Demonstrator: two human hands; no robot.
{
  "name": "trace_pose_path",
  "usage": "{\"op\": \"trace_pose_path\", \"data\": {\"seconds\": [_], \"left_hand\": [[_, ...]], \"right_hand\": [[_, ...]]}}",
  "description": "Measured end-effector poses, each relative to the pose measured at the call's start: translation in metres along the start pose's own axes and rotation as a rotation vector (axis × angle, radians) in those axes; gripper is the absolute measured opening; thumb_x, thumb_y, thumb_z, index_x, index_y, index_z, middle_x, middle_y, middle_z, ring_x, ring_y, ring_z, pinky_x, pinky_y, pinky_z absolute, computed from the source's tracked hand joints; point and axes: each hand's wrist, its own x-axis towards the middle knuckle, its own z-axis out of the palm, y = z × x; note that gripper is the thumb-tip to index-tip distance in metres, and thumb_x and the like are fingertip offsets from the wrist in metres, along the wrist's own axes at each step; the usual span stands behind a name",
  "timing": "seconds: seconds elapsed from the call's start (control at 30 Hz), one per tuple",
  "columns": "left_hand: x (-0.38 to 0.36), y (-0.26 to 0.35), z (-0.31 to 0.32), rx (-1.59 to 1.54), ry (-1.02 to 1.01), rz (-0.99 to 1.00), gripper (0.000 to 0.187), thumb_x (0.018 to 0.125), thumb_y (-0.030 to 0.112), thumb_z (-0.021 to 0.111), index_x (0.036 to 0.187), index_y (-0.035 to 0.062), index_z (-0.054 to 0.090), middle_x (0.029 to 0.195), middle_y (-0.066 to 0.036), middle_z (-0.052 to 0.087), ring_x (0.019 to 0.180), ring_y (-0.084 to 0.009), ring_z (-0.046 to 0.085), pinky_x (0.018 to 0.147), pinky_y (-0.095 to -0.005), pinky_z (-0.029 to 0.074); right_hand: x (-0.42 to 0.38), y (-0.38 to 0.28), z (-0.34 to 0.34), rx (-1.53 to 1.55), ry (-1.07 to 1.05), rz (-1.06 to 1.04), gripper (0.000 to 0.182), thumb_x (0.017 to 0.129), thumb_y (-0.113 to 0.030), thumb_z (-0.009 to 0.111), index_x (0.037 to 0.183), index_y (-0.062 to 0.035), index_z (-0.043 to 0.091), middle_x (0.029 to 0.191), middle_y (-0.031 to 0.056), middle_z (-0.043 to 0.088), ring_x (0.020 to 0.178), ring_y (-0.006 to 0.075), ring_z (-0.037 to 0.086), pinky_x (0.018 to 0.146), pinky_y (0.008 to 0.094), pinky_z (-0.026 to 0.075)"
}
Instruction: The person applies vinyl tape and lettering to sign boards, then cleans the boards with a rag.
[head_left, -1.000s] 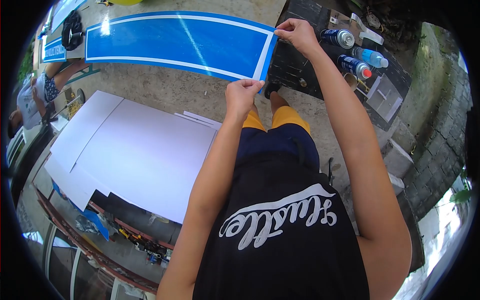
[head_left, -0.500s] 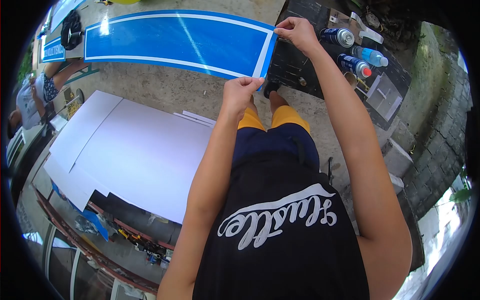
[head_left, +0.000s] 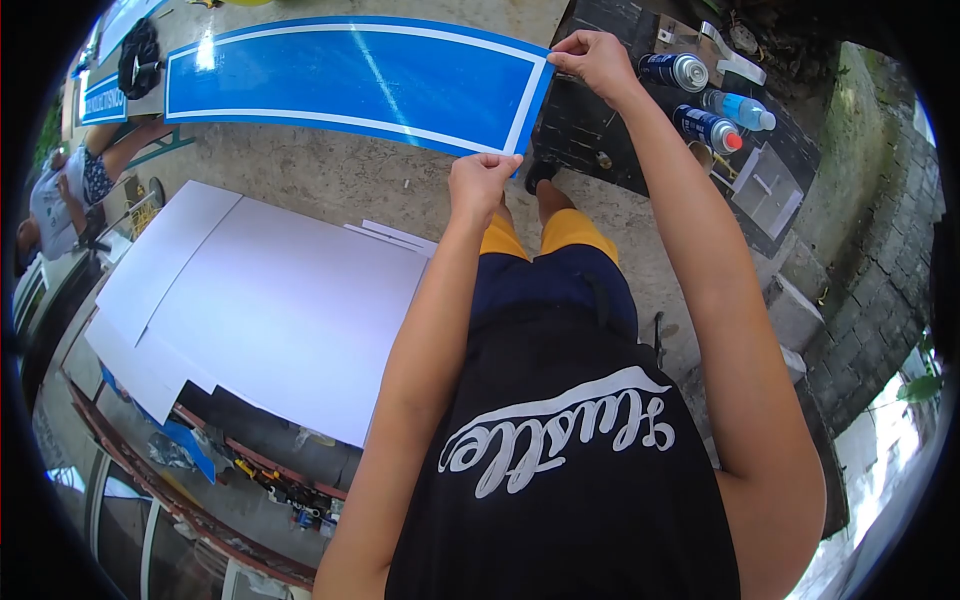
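A long blue sign panel [head_left: 340, 85] with a white border stretches from the upper left to the middle of the view. Its glossy face shows streaks of reflected light. My left hand [head_left: 482, 186] pinches the near corner of the panel's right end between thumb and fingers. At the far corner of that same end, my right hand [head_left: 600, 68] has its thumb and fingertips closed on the edge. The panel's far left end lies near a black bundled item [head_left: 140, 58].
White sheets [head_left: 270, 300] are stacked on a table at left. Spray cans [head_left: 675, 72] and a water bottle [head_left: 740, 110] lie on a black table [head_left: 590, 135] at right. Another person [head_left: 65, 205] is at far left, near a smaller lettered blue sign [head_left: 103, 105].
The panel and both hands have shifted very slightly left in view. Both hands keep their pinch on the panel's corners.
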Motion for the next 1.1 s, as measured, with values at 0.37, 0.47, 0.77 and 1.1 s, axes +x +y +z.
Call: {"op": "trace_pose_path", "data": {"seconds": [0.37,0.47,0.77,1.1], "left_hand": [[0.007,0.001,0.002,0.291,0.06,-0.002,0.038,0.081,0.045,0.086,0.088,0.0072,0.083,0.086,-0.013,0.079,0.086,-0.0301,0.076,0.084,-0.0429,0.057],[0.007,0.0,0.003,0.28,0.063,-0.002,0.038,0.08,0.044,0.086,0.088,0.0074,0.083,0.086,-0.013,0.079,0.087,-0.0298,0.076,0.084,-0.0425,0.057],[0.003,0.007,0.002,0.243,0.071,-0.002,0.035,0.081,0.034,0.088,0.087,0.0002,0.081,0.079,-0.009,0.075,0.074,-0.0176,0.067,0.073,-0.0351,0.053],[0.006,0.001,0.003,0.178,0.066,0.02,0.033,0.082,0.028,0.089,0.085,-0.0036,0.079,0.073,-0.006,0.072,0.068,-0.0114,0.062,0.065,-0.031,0.05]], "right_hand": [[-0.006,-0.007,0.0,-0.03,0.014,-0.017,0.024,0.086,-0.015,0.084,0.105,-0.001,0.077,0.091,0.0094,0.078,0.079,0.015,0.073,0.074,0.0296,0.058],[-0.01,-0.003,0.004,0.017,0.025,-0.017,0.033,0.087,-0.016,0.084,0.113,-0.0001,0.073,0.095,0.0111,0.078,0.08,0.0163,0.074,0.075,0.0303,0.059],[-0.041,-0.002,0.028,0.288,-0.056,0.112,0.04,0.087,-0.009,0.083,0.119,0.0053,0.064,0.096,0.0128,0.076,0.081,0.0157,0.072,0.075,0.0295,0.061],[-0.044,-0.001,0.029,0.221,-0.135,0.153,0.039,0.089,-0.009,0.082,0.122,0.0039,0.065,0.098,0.0115,0.076,0.086,0.0158,0.073,0.083,0.0297,0.061]]}}
